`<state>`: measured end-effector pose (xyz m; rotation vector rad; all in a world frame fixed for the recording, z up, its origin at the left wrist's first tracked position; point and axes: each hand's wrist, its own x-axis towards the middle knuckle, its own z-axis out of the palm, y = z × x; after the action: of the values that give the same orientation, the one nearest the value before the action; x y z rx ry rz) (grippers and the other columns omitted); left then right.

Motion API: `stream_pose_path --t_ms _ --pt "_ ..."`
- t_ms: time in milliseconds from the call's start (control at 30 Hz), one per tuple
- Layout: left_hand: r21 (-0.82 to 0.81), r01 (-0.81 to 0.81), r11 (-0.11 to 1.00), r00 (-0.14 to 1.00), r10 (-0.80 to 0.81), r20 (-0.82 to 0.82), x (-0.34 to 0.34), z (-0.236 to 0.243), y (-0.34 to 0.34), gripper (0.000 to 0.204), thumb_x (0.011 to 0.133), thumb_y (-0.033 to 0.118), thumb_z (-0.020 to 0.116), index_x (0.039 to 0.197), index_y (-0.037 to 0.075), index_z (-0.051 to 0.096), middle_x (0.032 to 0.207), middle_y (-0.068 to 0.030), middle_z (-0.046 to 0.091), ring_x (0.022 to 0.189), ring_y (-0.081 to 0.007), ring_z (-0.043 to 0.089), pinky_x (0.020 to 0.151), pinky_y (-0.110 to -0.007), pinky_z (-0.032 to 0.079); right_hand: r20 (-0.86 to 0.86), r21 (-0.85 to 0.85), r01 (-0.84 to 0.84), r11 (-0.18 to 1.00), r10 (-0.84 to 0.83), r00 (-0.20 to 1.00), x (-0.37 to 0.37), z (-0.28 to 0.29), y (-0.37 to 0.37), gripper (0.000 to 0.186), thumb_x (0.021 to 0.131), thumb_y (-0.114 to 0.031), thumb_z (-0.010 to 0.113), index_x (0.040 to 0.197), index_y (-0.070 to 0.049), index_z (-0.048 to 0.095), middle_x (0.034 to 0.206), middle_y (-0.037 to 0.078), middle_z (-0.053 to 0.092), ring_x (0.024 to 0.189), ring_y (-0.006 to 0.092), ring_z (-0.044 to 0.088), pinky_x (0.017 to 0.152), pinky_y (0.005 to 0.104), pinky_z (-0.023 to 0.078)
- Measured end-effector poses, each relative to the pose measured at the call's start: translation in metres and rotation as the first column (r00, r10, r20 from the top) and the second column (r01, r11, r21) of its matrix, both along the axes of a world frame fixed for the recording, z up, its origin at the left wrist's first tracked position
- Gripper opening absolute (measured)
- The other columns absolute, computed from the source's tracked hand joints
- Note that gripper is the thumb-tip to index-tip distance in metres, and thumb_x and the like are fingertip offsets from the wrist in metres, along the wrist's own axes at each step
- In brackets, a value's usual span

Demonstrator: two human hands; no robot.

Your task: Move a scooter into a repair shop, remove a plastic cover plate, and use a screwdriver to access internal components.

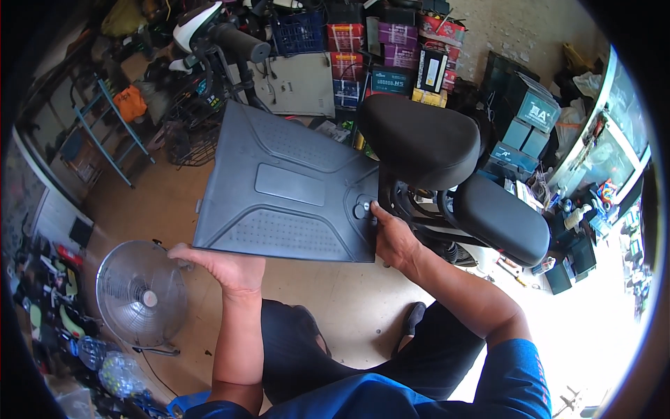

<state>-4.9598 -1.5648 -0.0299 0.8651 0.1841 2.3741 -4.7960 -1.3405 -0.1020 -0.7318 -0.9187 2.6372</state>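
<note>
A grey plastic cover [289, 181] with dotted grip patches, a raised centre rectangle and a round latch [360, 208] is held level before me, across an electric scooter. My left hand [227, 269] supports its near left edge from underneath, palm up, thumb pointing left and most fingers hidden. My right hand [396, 241] grips the right edge, thumb on top beside the latch and fingers beneath. Just to the right are the scooter's black saddle [419, 140] and lower rear seat [499, 220]. The handlebar grip [248, 45] rises beyond the cover.
A round floor fan [125, 293] stands at left, near cluttered items along the wall. A blue metal frame [105, 119] leans behind it. Stacked coloured battery boxes [398, 52] line the back; teal batteries [530, 112] and glass doors [621, 126] are at right. The tan floor [349, 307] runs beneath me.
</note>
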Motion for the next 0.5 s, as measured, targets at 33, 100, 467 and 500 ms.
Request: stream_pose_path --t_ms 33,100,467,500 --pt "-0.005 0.005 1.0 0.999 -0.004 0.037 0.0 0.002 -0.001 0.115 0.071 0.094 0.046 0.151 0.011 0.04 0.155 -0.0059 0.04 0.141 -0.0279 0.036 0.119 -0.047 0.028 -0.019 -0.009 0.011 1.0 -0.011 1.0 0.001 0.004 -0.002 0.041 0.108 -0.037 0.045 0.128 -0.003 0.055 0.129 0.01 0.06 0.119 0.0228 0.058 0.11 0.0429 0.041" --pt "-0.102 -0.106 0.989 0.99 0.114 0.078 -0.003 0.003 0.001 0.111 0.073 0.092 0.047 0.15 0.012 0.041 0.155 -0.0053 0.04 0.141 -0.0271 0.036 0.119 -0.047 0.028 -0.039 -0.018 0.025 1.0 -0.026 0.999 0.001 0.005 -0.004 0.044 0.108 -0.037 0.045 0.129 0.0 0.055 0.131 0.011 0.059 0.122 0.0236 0.056 0.112 0.043 0.039" --pt "-0.471 -0.474 0.744 0.865 0.494 -0.088 0.005 0.012 0.007 0.066 0.092 0.052 0.067 0.141 0.01 0.053 0.143 -0.0047 0.054 0.133 -0.0252 0.048 0.114 -0.043 0.036 -0.222 0.059 -0.138 0.989 0.148 0.964 0.001 0.017 -0.025 0.038 0.097 -0.019 0.068 0.129 -0.003 0.054 0.125 0.008 0.062 0.118 0.0216 0.06 0.108 0.0404 0.045" --pt "-0.497 -0.394 0.773 0.897 0.44 -0.026 0.004 0.009 0.007 0.059 0.093 0.043 0.069 0.139 0.008 0.055 0.14 -0.0058 0.057 0.131 -0.0254 0.05 0.113 -0.043 0.037 -0.251 0.112 -0.179 0.977 0.202 0.947 0.001 0.02 -0.027 0.035 0.097 -0.02 0.068 0.126 -0.004 0.055 0.121 0.006 0.064 0.114 0.0201 0.062 0.105 0.0389 0.049"
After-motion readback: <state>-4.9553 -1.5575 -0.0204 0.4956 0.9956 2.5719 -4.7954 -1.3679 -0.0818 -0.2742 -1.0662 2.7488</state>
